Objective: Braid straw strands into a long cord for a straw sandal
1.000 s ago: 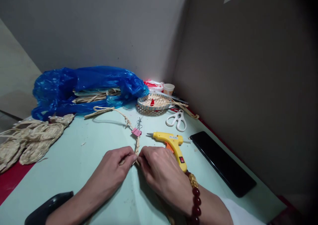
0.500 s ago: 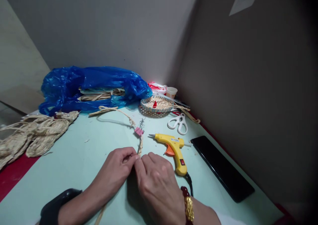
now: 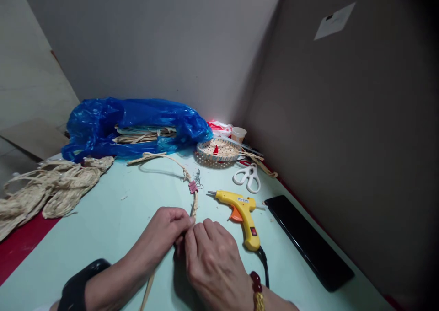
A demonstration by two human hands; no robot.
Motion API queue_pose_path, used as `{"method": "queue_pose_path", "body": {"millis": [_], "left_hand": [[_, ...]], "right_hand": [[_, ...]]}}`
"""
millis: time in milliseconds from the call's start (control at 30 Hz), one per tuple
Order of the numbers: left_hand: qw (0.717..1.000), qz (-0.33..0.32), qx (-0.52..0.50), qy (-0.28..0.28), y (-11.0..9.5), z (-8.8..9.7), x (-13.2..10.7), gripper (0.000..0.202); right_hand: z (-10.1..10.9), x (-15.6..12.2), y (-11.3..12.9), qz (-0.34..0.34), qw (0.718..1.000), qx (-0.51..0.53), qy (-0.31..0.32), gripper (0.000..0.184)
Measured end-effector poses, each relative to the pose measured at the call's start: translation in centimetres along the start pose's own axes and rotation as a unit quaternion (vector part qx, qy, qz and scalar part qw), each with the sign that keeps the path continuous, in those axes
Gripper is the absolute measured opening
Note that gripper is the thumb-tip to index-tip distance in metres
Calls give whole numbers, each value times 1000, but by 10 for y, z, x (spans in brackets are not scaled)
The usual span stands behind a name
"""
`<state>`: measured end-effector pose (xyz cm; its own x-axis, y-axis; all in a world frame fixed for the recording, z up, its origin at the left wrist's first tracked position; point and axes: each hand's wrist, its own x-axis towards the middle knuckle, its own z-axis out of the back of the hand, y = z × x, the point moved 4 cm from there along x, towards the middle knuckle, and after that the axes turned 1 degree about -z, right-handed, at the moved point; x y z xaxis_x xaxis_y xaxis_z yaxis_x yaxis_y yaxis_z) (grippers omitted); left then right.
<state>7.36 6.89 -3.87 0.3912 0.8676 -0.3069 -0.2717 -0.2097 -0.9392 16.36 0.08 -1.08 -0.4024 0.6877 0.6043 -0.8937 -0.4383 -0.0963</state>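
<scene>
A thin braid of straw-coloured strands (image 3: 195, 204) runs from my fingers away across the pale green table. My left hand (image 3: 168, 228) pinches its near end, thumb and forefinger together. Right against it, my right hand (image 3: 212, 251) has its fingers curled and closed on the same end; the fingertips and the strands between them are mostly hidden. A pink binder clip (image 3: 194, 187) grips the braid a little beyond my hands, and the braid curves off to the left behind it. One loose strand (image 3: 147, 291) hangs out beneath my left wrist.
Right of my hands lies a yellow glue gun (image 3: 244, 210), with white scissors (image 3: 247, 178) behind it and a black phone-like slab (image 3: 307, 240) farther right. A woven basket (image 3: 218, 149), paper cup (image 3: 238, 134) and blue plastic bag (image 3: 92, 128) stand at the back. Braided bundles (image 3: 73, 183) lie left.
The camera view has shifted slightly, so everything sits a bit lower and to the right. My hands stay together at the braid's end; the right fingers have shifted slightly.
</scene>
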Motion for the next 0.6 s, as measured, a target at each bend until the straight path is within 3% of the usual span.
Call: {"method": "queue_pose_path", "body": {"millis": [167, 267, 400, 500, 600], "left_hand": [[998, 10, -56, 20, 1, 3, 1, 27], [998, 1, -63, 14, 1, 4, 0, 26], [999, 5, -47, 21, -1, 2, -3, 25], [999, 0, -40, 27, -3, 2, -3, 25], [998, -9, -48, 29, -4, 3, -3, 23]], "right_hand": [[-1, -2, 2, -8, 1000, 1, -12, 17], [-1, -4, 2, -6, 1000, 3, 11, 16], [4, -1, -5, -41, 985, 74, 152, 12], [12, 4, -13, -101, 938, 193, 268, 14], [20, 8, -20, -146, 896, 269, 321, 17]]}}
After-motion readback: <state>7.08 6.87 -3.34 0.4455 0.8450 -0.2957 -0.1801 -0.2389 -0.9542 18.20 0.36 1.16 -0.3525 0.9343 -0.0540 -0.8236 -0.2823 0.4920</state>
